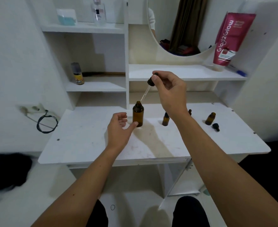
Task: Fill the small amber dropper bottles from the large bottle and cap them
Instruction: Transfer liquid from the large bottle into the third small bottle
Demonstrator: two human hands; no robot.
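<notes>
Two bare forearms at the bottom of the frame, reaching up over dark-clad knees toward the white counter (85, 145) at centre.

Left hand (118, 126) just left of centre: released, fingers loosely curved, thumb tip touching or nearly touching the lower side of the large amber bottle (138, 114); nothing gripped. Bottle upright at centre frame, neck uncapped.

Right hand (169, 89) above and right of the bottle: pinching the black bulb and cap of a dropper (149, 86) between thumb and fingers. Glass pipette slanting down and left, tip right at the bottle mouth; whether inside the neck or just above, impossible to tell.

Right of centre on the counter: one small capped amber bottle (165, 120), another small one (190, 111) mostly hidden behind the right wrist, and farther right an open small bottle (210, 118) with a loose black dropper cap (215, 126) lying beside it.

Likely step: drawing liquid from the large bottle. Next move probably calls for steadying the large bottle, then carrying the loaded pipette rightward to the open small bottle, keeping the tip down to avoid drips, squeezing out, then capping.
</notes>
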